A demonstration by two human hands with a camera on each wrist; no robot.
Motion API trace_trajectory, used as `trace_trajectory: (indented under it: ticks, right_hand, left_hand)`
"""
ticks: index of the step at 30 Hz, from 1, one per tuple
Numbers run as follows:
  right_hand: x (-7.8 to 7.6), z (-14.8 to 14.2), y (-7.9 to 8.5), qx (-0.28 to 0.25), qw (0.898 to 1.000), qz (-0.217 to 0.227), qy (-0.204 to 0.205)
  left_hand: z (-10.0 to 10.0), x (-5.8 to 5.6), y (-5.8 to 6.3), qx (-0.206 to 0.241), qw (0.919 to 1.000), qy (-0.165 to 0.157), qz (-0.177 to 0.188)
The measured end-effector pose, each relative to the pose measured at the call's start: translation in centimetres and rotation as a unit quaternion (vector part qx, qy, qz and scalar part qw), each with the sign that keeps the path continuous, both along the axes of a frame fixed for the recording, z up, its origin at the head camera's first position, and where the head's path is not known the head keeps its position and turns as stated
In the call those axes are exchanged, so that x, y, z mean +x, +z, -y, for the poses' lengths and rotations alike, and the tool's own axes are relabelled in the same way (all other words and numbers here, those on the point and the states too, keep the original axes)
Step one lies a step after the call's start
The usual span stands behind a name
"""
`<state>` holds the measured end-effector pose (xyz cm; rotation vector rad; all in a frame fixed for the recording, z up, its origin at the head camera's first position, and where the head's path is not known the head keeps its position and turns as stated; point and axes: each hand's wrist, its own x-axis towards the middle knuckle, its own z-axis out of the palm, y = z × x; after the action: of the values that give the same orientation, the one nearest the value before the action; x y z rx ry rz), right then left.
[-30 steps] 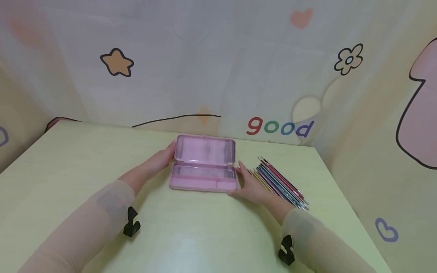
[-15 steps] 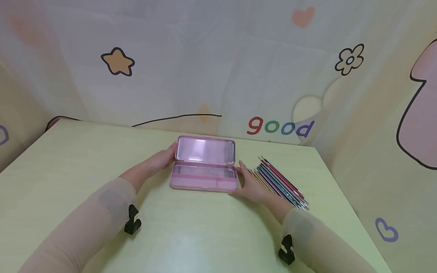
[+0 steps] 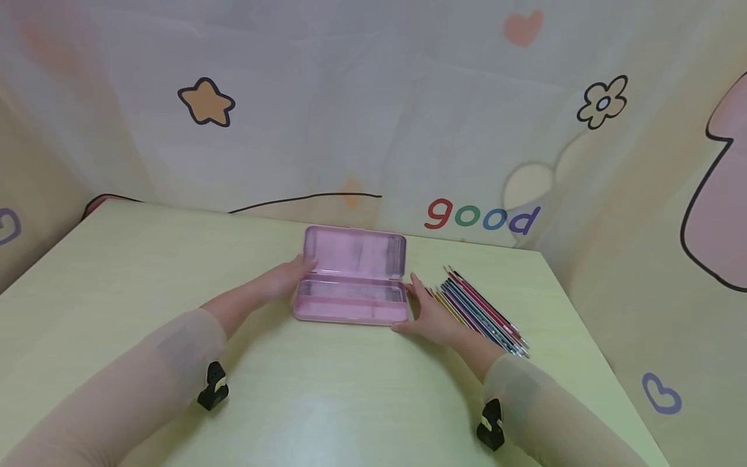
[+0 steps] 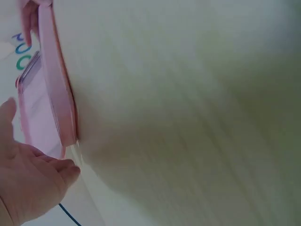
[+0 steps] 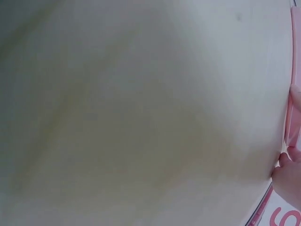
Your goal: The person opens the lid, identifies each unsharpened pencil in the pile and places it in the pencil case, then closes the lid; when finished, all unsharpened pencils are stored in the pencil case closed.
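Observation:
A pink pencil case point(image 3: 351, 311) lies on the table with its lid point(image 3: 356, 253) raised at the back, showing a divided inside. My left hand point(image 3: 283, 277) is at the case's left end, where a digit overlaps the lid's edge in the head view. In the left wrist view that hand point(image 4: 33, 183) has its thumb spread away from the fingers, close to the case's end. With the thumb at the front corner and the fingers along the side, my right hand point(image 3: 433, 318) holds the case's right end. Its fingers point(image 5: 289, 176) show at the right wrist view's edge.
Several pencils point(image 3: 481, 311) lie in a slanted bundle on the table point(image 3: 303, 395), just right of my right hand. Behind the table hangs a printed cloth point(image 3: 327, 117) with a star, a flower and the word "good". Another cloth side stands at the right.
My left hand has shifted from the lid's outer left edge so that a digit now overlaps it. The lid has tilted slightly. My right hand stays at the right end.

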<state>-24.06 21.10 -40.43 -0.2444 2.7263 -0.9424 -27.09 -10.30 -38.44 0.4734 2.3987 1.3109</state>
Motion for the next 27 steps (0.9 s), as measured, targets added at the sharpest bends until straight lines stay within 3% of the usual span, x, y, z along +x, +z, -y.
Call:
trace_trajectory:
  ticks: [2, 5, 8, 16, 27]
  right_hand:
    - [0.0, 0.0, 0.0, -0.004, 1.0, 0.002, 0.002]
    - [0.0, -0.2, 0.0, -0.012, 1.0, 0.004, 0.002]
    - [0.0, -0.2, 0.0, -0.014, 1.0, 0.006, 0.0]
    - [0.0, 0.2, 0.3, -0.015, 1.0, 0.005, 0.009]
    - [0.1, -0.3, 0.7, -0.016, 1.0, 0.013, 0.018]
  left_hand:
    - [0.2, 0.8, -0.2, -0.035, 0.9981, -0.032, -0.04]
    - [0.5, 2.0, -0.4, -0.105, 0.9882, -0.064, -0.092]
    - [0.6, 3.0, -0.5, -0.159, 0.9784, -0.071, -0.111]
    - [0.4, 3.0, -0.7, -0.14, 0.9813, -0.066, -0.114]
    - [0.6, 1.8, -1.5, -0.107, 0.9916, -0.017, -0.07]
